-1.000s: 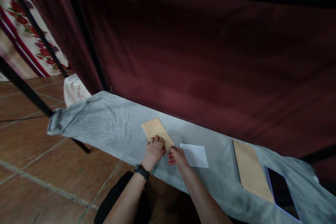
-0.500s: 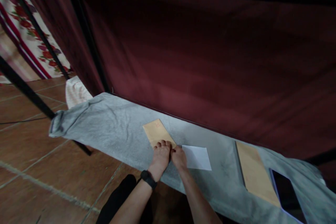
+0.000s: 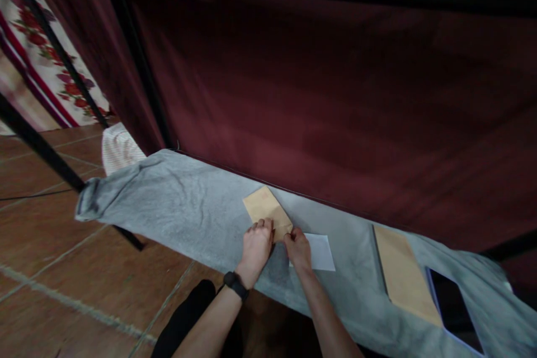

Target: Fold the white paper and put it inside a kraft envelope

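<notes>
A small brown paper envelope (image 3: 268,206) lies slanted on the grey cloth, a faint reddish mark near its far end. My left hand (image 3: 257,243), with a black watch at the wrist, grips the envelope's near left edge with curled fingers. At the near right corner, my right hand (image 3: 297,246) pinches the envelope between thumb and fingers. A white sheet of paper (image 3: 322,253) lies flat on the cloth, partly covered by my right hand. Both thumbs are only partly visible.
The grey cloth (image 3: 188,196) covers a long narrow bench against a dark red curtain (image 3: 293,112). To the right lie a stack of brown envelopes (image 3: 405,274) and a dark-screened phone (image 3: 455,309). Black metal posts (image 3: 39,142) stand at the left above a tiled floor.
The envelope has shifted right and slightly away from me. My right hand has moved right, apart from my left hand, and now covers more of the white sheet.
</notes>
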Tool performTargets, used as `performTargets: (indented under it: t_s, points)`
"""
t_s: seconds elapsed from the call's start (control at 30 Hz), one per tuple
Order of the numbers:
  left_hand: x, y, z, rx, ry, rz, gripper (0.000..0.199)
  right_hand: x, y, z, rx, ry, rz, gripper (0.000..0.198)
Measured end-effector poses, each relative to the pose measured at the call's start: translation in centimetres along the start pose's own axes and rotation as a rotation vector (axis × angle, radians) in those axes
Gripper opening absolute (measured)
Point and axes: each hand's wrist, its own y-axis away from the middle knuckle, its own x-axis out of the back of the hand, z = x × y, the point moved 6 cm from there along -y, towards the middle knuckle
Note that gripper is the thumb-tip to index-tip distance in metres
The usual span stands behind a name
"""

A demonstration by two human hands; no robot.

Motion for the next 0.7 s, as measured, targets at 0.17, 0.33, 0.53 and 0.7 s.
performTargets:
  t_s: [0.17,0.33,0.53,0.7]
  points:
    - [0.1,-0.1,1.3,-0.037,-0.016,0.008,0.028,2.9,1.9,-2.0,0.158,-0.005,0.195,0.022]
    - [-0.6,-0.2,2.8,-0.049,-0.018,-0.04,0.027,2.1,3.0,-4.1,0.291,-0.336,0.102,0.025]
    - [-0.9,0.1,3.6,-0.111,-0.083,0.03,0.036,0.3,1.4,-2.0,-0.142,-0.919,-0.165,0.02]
    - [-1.3,0.6,4.8,-0.177,-0.094,0.058,0.036,0.6,0.2,-1.8,-0.257,-1.142,-0.324,0.019]
